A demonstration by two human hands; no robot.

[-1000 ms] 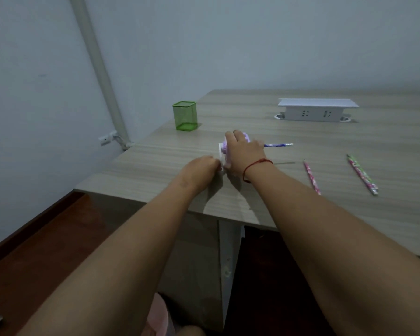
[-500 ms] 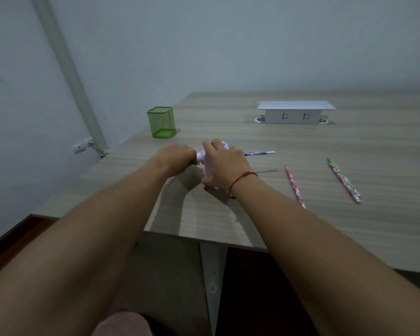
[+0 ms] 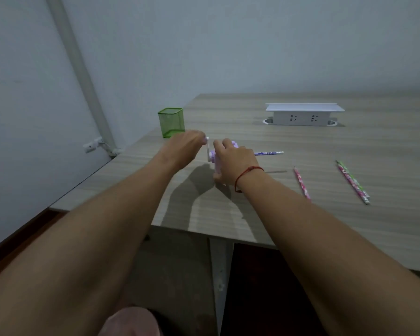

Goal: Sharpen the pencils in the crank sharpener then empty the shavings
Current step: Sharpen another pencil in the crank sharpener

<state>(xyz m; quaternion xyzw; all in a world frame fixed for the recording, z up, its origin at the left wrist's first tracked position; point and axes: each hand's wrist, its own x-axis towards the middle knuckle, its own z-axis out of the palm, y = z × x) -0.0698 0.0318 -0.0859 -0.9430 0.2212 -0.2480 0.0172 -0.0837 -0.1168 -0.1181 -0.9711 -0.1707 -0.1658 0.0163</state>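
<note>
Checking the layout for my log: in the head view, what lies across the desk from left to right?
Green mesh cup → left hand pinching the crank → purple sharpener → right hand gripping it → purple pencil sticking out → pink pencil → pair of pencils. The socket box overlaps several, so it is omitted.

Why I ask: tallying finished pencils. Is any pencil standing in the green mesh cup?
No, nothing sticks out above the green mesh cup; the loose pencils lie flat on the table.
</note>
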